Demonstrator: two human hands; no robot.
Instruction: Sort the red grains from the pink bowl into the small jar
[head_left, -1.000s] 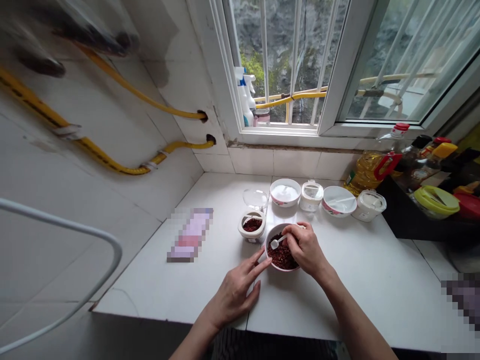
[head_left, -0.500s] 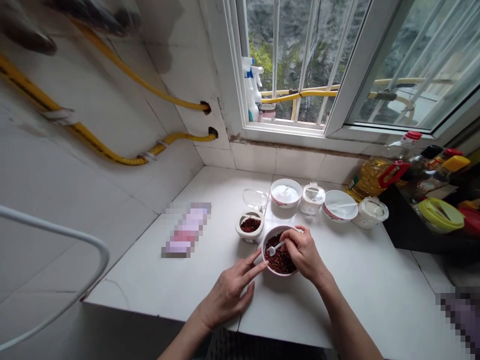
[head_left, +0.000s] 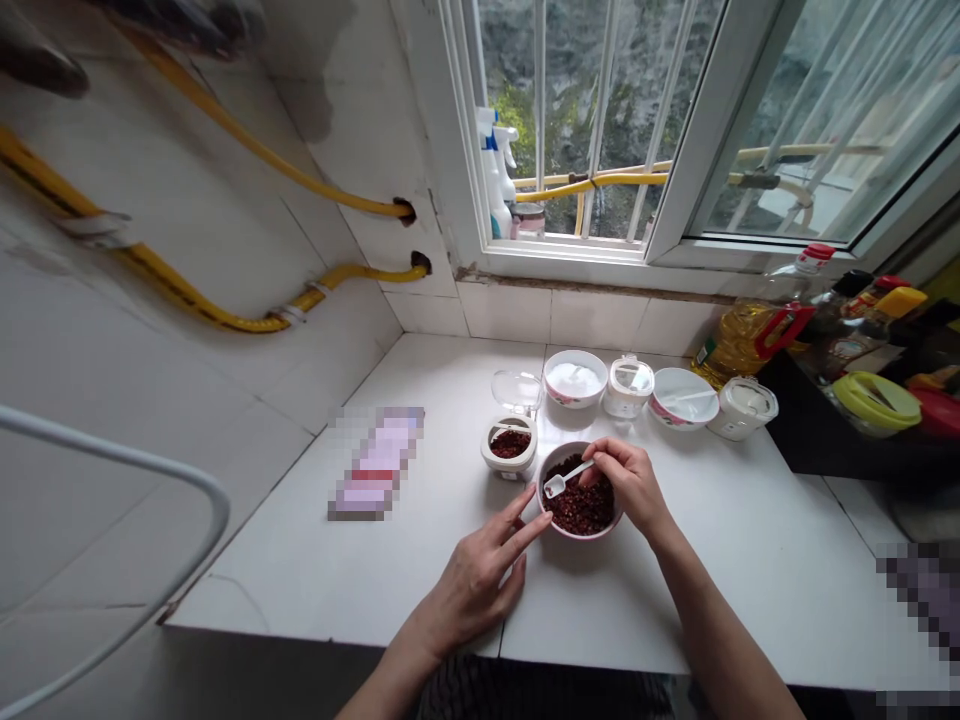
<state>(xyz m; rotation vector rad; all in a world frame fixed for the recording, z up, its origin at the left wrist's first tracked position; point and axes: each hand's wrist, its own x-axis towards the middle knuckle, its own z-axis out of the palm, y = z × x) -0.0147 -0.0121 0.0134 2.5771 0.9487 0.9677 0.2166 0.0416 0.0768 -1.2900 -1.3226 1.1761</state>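
Note:
My right hand (head_left: 626,485) pinches the handle of a small white spoon (head_left: 556,486), its scoop tilted over a bowl (head_left: 541,468) of dark red peppercorn-like spice (head_left: 583,508). A few red bits show in the scoop. Fingers apart, my left hand (head_left: 484,575) touches the bowl's left rim with its fingertips and holds nothing. Just left of the bowl stands an open jar (head_left: 487,455) partly filled with the same red spice, its clear lid (head_left: 517,391) flipped back.
Behind are a bowl of white grains (head_left: 576,380), a lidded jar (head_left: 628,388), a bowl with a white spoon (head_left: 684,400) and another jar (head_left: 745,408). An oil bottle (head_left: 746,335) and condiments stand right; a blurred pink object (head_left: 379,465) lies left.
The spoon has risen from the spice, and its scoop now shows more plainly above it. My left fingertips stay at the bowl's rim. The whole view has shifted slightly.

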